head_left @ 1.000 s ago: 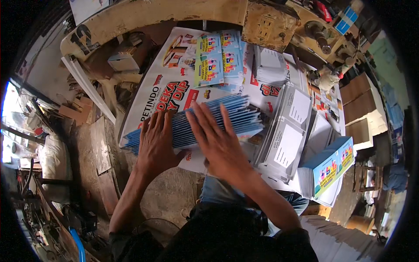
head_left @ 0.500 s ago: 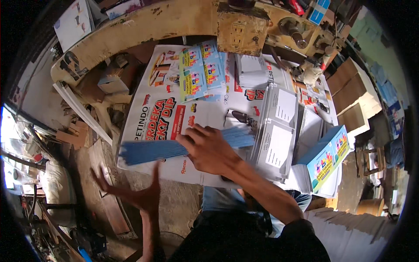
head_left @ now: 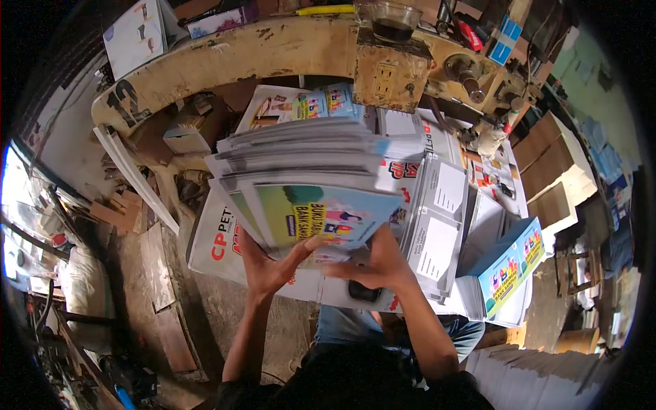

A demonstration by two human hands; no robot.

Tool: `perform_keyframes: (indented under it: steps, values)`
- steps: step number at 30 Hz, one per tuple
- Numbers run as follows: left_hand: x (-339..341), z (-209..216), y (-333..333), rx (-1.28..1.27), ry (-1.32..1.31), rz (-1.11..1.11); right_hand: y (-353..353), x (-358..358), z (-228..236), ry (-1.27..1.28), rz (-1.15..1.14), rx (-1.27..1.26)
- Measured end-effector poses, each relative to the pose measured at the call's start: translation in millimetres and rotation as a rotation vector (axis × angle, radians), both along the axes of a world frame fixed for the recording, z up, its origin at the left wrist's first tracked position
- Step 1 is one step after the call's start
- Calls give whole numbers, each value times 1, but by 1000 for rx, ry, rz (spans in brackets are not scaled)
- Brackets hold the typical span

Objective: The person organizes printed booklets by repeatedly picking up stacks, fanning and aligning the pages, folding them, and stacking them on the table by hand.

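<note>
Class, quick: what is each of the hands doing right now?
Left hand: holding up the stack of booklets from below.
Right hand: gripping the same stack at its lower edge.

I note both forearms bare from elbow to wrist, with no sleeves reaching them. I see no watch, band or ring on the left hand (head_left: 270, 263), and no glove on either. The right hand (head_left: 374, 268) is likewise bare, its wrist unadorned. I record a dark, near-black upper garment (head_left: 355, 379) over the torso at the lower edge. Beneath it I observe faded blue denim trousers (head_left: 348, 324) across the lap, slightly creased.
</note>
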State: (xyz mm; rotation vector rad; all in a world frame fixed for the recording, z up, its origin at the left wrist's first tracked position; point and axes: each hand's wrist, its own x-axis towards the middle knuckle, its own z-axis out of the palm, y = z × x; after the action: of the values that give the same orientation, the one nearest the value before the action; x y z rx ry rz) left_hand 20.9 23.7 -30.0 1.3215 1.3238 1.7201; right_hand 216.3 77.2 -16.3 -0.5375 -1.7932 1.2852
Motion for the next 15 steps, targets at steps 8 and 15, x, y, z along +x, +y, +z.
perform_keyframes:
  steps: [8, 15]
  values:
    - [16, -3, -11, 244, -108, -84, 10, -29, 30, 261, 127, -54]
    - [39, -25, -15, 171, -260, 5, 14, -4, 132, -308, -155, 568]
